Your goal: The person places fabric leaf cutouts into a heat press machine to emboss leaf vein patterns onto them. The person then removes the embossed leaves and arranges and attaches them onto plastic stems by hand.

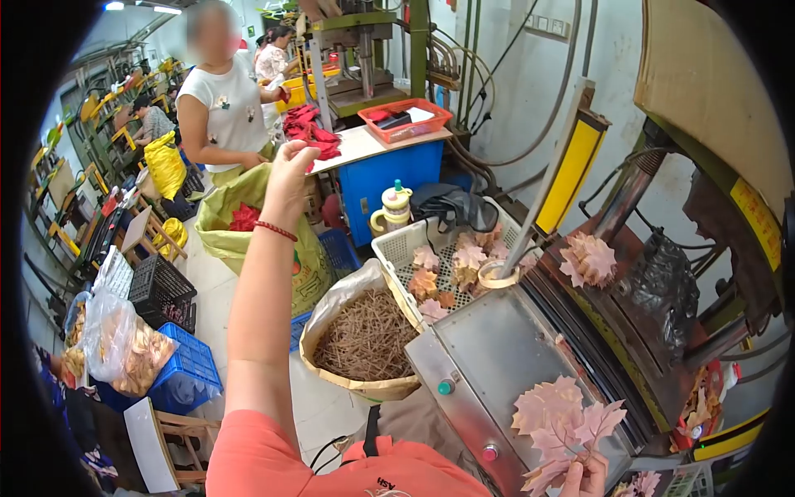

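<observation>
My left hand (291, 170) is raised at the upper middle, in front of a green sack (281, 265). Its fingers are bent together, and anything between them is too small to make out. At the lower right my right hand (586, 476) pinches pale pink leaf pieces (555, 418) over the steel machine table (489, 340). A stack of similar leaves (589, 259) sits on the machine's dark press plate. More leaves (469, 255) lie in a white basket (389, 248) beyond the table.
A sack of brown stems (364, 335) stands left of the machine. Behind the basket are a yellow bottle (397, 205) and a red tray (406, 121). Another person (224, 108) stands behind the green sack. Blue crates (186, 369) are at the left; a green button (446, 387) is on the machine.
</observation>
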The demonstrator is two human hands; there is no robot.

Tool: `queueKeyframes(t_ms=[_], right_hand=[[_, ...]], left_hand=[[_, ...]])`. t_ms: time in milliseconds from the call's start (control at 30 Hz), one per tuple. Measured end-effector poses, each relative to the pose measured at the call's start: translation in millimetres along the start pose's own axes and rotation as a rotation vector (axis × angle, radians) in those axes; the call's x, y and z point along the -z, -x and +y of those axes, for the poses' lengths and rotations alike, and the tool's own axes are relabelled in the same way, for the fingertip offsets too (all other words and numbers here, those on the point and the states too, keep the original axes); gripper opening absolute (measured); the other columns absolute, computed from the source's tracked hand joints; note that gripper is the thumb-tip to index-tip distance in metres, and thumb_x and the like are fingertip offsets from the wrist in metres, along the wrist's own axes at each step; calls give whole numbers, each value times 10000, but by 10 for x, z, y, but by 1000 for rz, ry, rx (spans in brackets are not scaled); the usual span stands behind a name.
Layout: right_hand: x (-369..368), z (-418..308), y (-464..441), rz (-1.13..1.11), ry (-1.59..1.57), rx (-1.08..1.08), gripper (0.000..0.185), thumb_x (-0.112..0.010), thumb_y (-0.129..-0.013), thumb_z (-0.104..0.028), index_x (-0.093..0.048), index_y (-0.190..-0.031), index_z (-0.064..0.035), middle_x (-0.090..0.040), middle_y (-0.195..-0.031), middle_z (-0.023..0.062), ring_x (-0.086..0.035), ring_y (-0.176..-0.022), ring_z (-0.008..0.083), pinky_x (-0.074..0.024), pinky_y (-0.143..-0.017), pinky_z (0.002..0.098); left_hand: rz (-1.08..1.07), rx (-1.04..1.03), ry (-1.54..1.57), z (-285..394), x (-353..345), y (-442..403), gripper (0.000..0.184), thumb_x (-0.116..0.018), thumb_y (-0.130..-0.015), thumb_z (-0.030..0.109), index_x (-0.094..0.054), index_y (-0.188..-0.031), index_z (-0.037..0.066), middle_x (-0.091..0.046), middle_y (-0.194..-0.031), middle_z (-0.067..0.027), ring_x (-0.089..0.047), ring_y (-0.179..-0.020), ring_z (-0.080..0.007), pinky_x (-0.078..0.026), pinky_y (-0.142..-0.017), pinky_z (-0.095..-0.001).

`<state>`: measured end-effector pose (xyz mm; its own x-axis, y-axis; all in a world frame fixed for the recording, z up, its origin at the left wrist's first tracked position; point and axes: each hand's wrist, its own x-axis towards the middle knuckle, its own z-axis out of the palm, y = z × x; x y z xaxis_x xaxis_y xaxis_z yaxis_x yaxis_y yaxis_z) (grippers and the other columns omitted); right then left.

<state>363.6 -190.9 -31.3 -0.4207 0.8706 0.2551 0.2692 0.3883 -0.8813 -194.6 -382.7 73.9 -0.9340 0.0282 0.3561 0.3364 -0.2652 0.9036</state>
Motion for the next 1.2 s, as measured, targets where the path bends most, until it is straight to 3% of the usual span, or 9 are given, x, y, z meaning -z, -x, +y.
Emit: queueKeyframes(t_ms=[133, 467, 533, 600, 700, 767, 933, 1067, 1200], right_hand=[[2, -18, 12, -30, 21, 51, 131, -594, -859, 8, -578, -985, 42, -562, -1046, 101, -543, -931, 189, -452, -827, 290], [197, 368, 226, -62, 9, -134, 157, -611, -890, -59, -599, -1041, -15, -587, -842, 12, -508, -684, 60, -424, -576, 191], [324, 121, 83, -2, 97, 220, 164, -600, -886, -49, -584, -1044, -7, -593, -942, 82, -538, -791, 158, -459, -683, 287], [468, -69, -43, 61, 295, 592, 163, -595, -882, -41, -578, -1038, 2, -586, -1004, 124, -543, -849, 223, -464, -745, 352], [725, 212, 373, 87, 193, 38, 227, -589, -897, -82, -578, -1103, 15, -566, -1104, 174, -538, -1020, 291, -437, -901, 385], [569, -84, 279, 253, 192, 169, 79, -626, -715, -7, -619, -787, 24, -620, -838, 114, -573, -818, 242, -427, -838, 360], [888, -32, 443, 68, 410, 219, 132, -675, -761, -96, -658, -886, -55, -642, -846, 61, -588, -786, 232, -404, -817, 404], [1327, 67, 706, 1158, 158, 38, 164, -605, -853, -66, -630, -1014, -49, -630, -949, 58, -569, -903, 182, -436, -813, 306], [1669, 91, 499, 1405, 178, 181, 124, -571, -897, -57, -608, -1009, -18, -616, -942, 42, -549, -806, 89, -454, -685, 222]], left_hand=[[-147, 105, -201, 69, -244, 296, 323, -680, -794, 151, -556, -1070, 37, -593, -911, -3, -540, -808, -97, -426, -696, -228], [-1697, 19, -282, -113, -1451, 2078, 309, -601, -908, 278, -568, -1100, 39, -653, -944, -89, -619, -858, -161, -496, -772, -319], [-1910, -56, -308, 15, -1713, 2456, 316, -589, -911, 286, -564, -1094, 30, -652, -964, -109, -625, -882, -192, -494, -788, -332], [-1966, -73, -241, 11, -1906, 2804, 311, -589, -907, 275, -562, -1091, 25, -647, -966, -112, -622, -898, -207, -492, -800, -329], [-1969, -20, -34, -95, -2037, 3200, 321, -577, -893, 292, -578, -1068, 22, -636, -999, -135, -626, -891, -269, -488, -779, -355], [-1998, 105, 31, -151, -2002, 3414, 323, -585, -889, 282, -583, -1066, 12, -624, -1019, -150, -630, -889, -287, -489, -772, -358], [-2066, 448, -245, -164, -1704, 3450, 249, -640, -871, 99, -594, -1097, 4, -655, -974, -61, -605, -912, -135, -469, -810, -283], [-1983, 593, -348, -305, -1567, 3369, 236, -623, -878, 80, -596, -1101, 9, -648, -960, -48, -592, -888, -126, -462, -824, -279], [-1938, 692, -329, -184, -1595, 3540, 236, -615, -883, 68, -591, -1111, 9, -642, -969, -46, -584, -904, -119, -460, -827, -273]])
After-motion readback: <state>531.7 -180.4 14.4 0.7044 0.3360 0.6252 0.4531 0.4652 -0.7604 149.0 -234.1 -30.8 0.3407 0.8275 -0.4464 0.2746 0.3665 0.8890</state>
